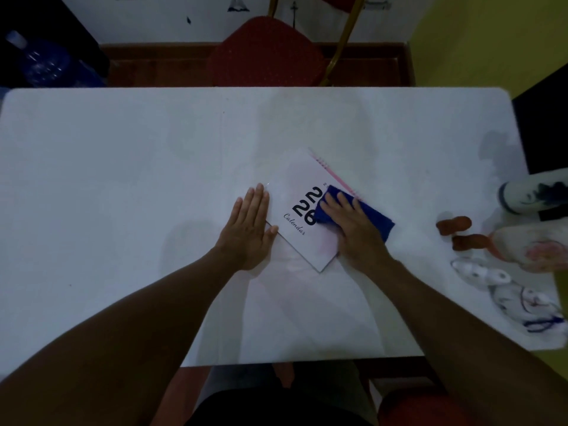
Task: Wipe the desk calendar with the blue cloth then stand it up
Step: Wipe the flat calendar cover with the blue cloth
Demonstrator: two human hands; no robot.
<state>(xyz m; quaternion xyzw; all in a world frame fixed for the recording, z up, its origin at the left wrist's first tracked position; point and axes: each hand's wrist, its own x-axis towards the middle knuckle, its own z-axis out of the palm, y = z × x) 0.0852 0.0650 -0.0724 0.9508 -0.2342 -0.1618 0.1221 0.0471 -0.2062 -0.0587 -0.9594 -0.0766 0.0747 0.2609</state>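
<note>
The desk calendar [302, 192] lies flat on the white table [123, 179], turned diagonally, with a pink spiral binding along its far right edge and black numbers and the word "Calendar" on its cover. My left hand [250, 229] rests flat with fingers together, its thumb touching the calendar's left edge. My right hand [353, 229] presses the folded blue cloth [378, 221] onto the calendar's right half, covering part of the cover.
At the table's right edge lie two brown lumps [455, 226], a pinkish-white soft item [534, 247], a white and blue item [528, 196] and a clear bag with small white things [507, 290]. A red chair [267, 50] stands beyond the far edge.
</note>
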